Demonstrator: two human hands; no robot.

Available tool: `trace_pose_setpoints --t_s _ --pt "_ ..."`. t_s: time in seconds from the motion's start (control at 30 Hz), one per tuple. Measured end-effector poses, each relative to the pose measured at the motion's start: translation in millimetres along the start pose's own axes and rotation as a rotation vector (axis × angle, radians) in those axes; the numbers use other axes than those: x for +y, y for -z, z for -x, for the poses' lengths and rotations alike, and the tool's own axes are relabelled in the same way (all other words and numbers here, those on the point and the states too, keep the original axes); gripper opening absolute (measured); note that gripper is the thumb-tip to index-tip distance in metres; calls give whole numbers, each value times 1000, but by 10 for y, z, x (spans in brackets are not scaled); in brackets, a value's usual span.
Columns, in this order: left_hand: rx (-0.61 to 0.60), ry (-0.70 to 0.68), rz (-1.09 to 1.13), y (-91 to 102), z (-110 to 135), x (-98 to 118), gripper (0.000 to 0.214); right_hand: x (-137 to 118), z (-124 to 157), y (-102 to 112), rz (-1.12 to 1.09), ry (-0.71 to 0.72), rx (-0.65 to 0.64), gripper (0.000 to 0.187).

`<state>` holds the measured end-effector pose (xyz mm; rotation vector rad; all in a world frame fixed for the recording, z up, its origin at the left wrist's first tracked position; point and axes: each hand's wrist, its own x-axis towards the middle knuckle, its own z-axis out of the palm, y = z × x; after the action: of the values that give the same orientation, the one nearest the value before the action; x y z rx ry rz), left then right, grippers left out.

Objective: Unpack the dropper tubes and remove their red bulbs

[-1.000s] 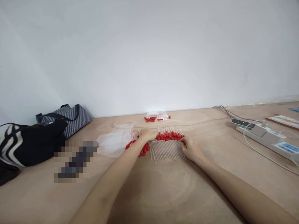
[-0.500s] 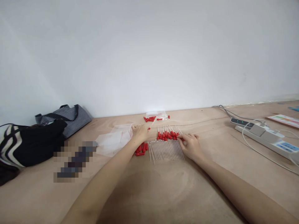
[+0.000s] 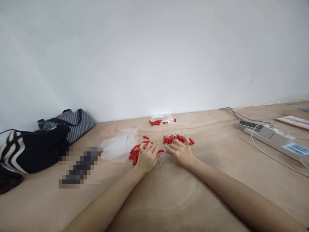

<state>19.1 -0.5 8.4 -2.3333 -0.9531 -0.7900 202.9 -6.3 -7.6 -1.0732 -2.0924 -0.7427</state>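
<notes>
My left hand (image 3: 147, 157) is closed, pinching a red rubber bulb (image 3: 161, 150) between thumb and fingers. From the other side, my right hand (image 3: 181, 152) pinches a thin clear dropper tube, mostly hidden by its fingers, at the bulb's end. Beneath the hands lies a row of bare clear tubes (image 3: 164, 161), partly covered. Just behind my right hand are several droppers with red bulbs (image 3: 170, 139), laid side by side with their tips pointing away. Loose red bulbs (image 3: 134, 154) are heaped left of my left hand.
Clear plastic bags (image 3: 116, 148) lie flat at left. Further back is another bag (image 3: 161, 117) beside several red bulbs (image 3: 155, 122). A power strip (image 3: 272, 137) with cables is at right. Striped bag (image 3: 78, 127) and black cloth item (image 3: 45, 148) rest at far left, near a blurred-out object (image 3: 80, 166).
My left hand has come nearer and pinches a red bulb. My right hand has left the row of bulbed droppers, moving left to meet it. More loose bulbs are uncovered at left.
</notes>
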Motion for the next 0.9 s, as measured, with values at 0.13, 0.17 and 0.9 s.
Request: trace_pose_setpoints --t_s 0.13,0.17,0.9 --pt "33 64 50 -29 11 20 13 -33 8 -6 -30 17 -28 21" --pt "24 79 54 -28 17 22 13 -39 10 9 -37 19 -56 24" --pt "-10 118 32 64 95 14 16 65 -6 206 -157 32 -380 49"
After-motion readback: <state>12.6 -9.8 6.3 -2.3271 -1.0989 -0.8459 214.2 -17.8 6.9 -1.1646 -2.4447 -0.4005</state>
